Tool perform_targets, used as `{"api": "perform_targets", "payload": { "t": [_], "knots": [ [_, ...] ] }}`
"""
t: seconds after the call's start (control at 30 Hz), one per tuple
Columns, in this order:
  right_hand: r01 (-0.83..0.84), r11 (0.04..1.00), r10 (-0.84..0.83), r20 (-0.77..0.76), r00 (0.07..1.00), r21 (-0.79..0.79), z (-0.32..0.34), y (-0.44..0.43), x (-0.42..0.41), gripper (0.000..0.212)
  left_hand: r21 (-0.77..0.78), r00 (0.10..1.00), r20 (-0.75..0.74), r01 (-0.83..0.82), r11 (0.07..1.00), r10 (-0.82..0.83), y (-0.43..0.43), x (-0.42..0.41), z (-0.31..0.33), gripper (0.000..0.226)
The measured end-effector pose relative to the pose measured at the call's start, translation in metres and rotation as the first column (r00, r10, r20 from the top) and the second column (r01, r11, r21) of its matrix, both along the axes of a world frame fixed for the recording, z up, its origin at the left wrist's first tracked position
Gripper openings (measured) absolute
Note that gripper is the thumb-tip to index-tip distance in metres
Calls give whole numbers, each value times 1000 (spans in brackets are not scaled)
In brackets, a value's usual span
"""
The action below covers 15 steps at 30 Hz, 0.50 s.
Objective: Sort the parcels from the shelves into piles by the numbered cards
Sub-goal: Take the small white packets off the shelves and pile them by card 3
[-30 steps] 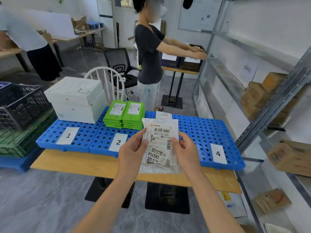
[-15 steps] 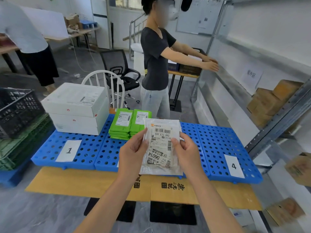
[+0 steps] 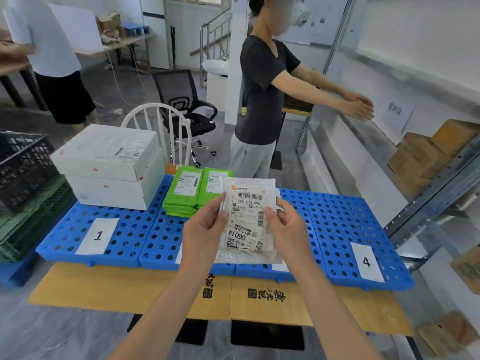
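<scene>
Pinching a clear-bagged parcel (image 3: pixel 246 219) by both side edges: left hand (image 3: pixel 205 229) on the left edge, right hand (image 3: pixel 285 229) on the right, thumbs on the label side. Held upright in the air, with the label facing the camera and reading 500 E73 090. Directly below the grip, blue perforated panels (image 3: pixel 337 224) laid over a cardboard sheet (image 3: pixel 104 289). Just beyond and left of the grip, two stacks of green parcels (image 3: pixel 187 193). Further left, stacked white boxes (image 3: pixel 109 165) behind card 1 (image 3: pixel 98 235). Well to the right of the grip, card 4 (image 3: pixel 366 261). Beyond that, metal shelves (image 3: pixel 428 178) holding brown boxes (image 3: pixel 420 157).
</scene>
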State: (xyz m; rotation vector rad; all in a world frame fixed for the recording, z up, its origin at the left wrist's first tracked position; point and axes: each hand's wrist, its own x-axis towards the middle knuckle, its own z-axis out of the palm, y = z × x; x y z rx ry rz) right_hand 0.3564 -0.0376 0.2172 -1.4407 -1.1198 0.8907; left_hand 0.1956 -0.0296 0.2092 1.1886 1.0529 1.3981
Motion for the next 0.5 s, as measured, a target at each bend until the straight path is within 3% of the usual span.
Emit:
{"api": "perform_targets", "payload": {
  "t": [0.5],
  "knots": [
    [-95, 995, 96, -53, 994, 17, 12, 63, 89, 19, 11, 993, -59, -106, 994, 106, 48, 91, 18, 40]
  ]
}}
